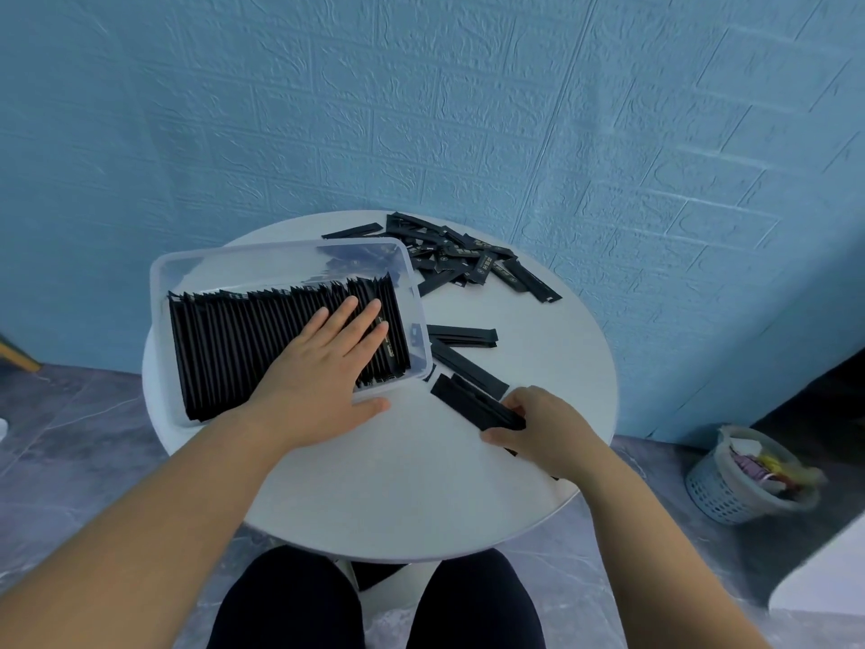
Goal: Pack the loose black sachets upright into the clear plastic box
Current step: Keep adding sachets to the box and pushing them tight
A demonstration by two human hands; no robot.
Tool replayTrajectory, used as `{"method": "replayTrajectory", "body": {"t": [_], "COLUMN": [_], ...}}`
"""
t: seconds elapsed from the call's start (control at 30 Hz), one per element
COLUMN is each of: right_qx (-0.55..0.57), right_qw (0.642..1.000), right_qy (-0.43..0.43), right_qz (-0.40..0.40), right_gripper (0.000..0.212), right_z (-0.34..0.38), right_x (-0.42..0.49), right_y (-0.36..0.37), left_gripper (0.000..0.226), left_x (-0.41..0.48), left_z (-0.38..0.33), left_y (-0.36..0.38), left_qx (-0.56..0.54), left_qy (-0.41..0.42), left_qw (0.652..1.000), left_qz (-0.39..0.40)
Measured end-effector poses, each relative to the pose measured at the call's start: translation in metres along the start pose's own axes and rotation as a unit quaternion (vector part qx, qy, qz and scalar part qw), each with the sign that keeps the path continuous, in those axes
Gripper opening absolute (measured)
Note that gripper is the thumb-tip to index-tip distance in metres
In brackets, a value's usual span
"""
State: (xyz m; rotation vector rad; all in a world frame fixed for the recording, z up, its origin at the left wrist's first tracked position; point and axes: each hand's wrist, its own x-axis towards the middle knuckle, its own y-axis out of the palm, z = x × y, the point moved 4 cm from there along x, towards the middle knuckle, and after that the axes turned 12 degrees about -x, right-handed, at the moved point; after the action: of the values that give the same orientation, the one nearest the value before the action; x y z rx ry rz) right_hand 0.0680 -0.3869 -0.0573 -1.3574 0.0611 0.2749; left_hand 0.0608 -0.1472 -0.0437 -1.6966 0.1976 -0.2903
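Note:
The clear plastic box (196, 267) lies tilted on the left of the round white table (402, 498), packed with a long row of black sachets (234, 348) standing on edge. My left hand (323, 381) lies flat on that row with straight fingers, its thumb on the table by the box's near corner. My right hand (538, 428) grips a small bundle of black sachets (468, 400) at the table's right front. A loose heap of black sachets (472, 260) lies at the back of the table, and a few more sachets (463, 337) lie just right of the box.
A blue textured wall stands close behind the table. On the grey floor at the right sits a mesh waste basket (744, 480) with rubbish. My knees in dark trousers (374, 601) are under the table's front edge. A white object (824, 578) shows at the lower right.

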Motion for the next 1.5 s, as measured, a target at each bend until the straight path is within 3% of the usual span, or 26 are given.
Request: {"method": "replayTrajectory", "body": {"t": [0.17, 0.27, 0.37, 0.5, 0.67, 0.9, 1.0, 1.13, 1.33, 1.5], "right_qx": [-0.005, 0.104, 0.184, 0.355, 0.467, 0.578, 0.54, 0.436, 0.271, 0.176], "right_qw": [1.0, 0.994, 0.98, 0.928, 0.872, 0.795, 0.815, 0.869, 0.92, 0.953], "right_qy": [-0.013, -0.02, -0.047, -0.063, -0.093, -0.019, -0.02, -0.033, -0.073, -0.08], "right_qz": [-0.003, 0.001, -0.056, -0.091, -0.111, -0.182, -0.209, -0.229, -0.274, -0.234], "right_gripper": [0.018, 0.012, 0.011, 0.02, 0.016, 0.014, 0.004, 0.012, 0.016, 0.029], "right_z": [0.004, 0.004, 0.013, 0.043, 0.084, 0.104, 0.108, 0.111, 0.114, 0.115], "right_x": [-0.003, -0.006, -0.006, -0.008, 0.005, 0.041, 0.046, 0.048, 0.051, 0.055], "right_y": [-0.002, -0.007, -0.021, -0.044, -0.064, -0.059, -0.052, -0.042, -0.038, -0.037], "left_gripper": [0.081, 0.081, 0.084, 0.09, 0.085, 0.102, 0.101, 0.084, 0.083, 0.082], "left_x": [-0.001, -0.001, 0.0, 0.001, 0.001, 0.002, 0.003, 0.002, 0.002, 0.002], "left_z": [0.0, -0.001, 0.0, 0.0, 0.0, -0.002, -0.001, 0.0, 0.001, 0.001], "left_y": [0.001, 0.0, 0.0, 0.001, 0.0, -0.001, -0.001, -0.002, -0.002, -0.002], "left_qx": [-0.007, 0.002, -0.001, -0.003, 0.009, -0.011, -0.025, -0.028, -0.034, -0.038], "left_qy": [0.004, -0.002, -0.003, -0.002, -0.009, -0.001, -0.005, -0.009, -0.001, 0.002], "left_qw": [1.0, 1.0, 1.0, 1.0, 1.0, 1.0, 1.0, 1.0, 0.999, 0.999], "left_qz": [-0.008, -0.001, -0.001, 0.011, 0.016, 0.003, 0.003, 0.005, -0.003, -0.009]}}
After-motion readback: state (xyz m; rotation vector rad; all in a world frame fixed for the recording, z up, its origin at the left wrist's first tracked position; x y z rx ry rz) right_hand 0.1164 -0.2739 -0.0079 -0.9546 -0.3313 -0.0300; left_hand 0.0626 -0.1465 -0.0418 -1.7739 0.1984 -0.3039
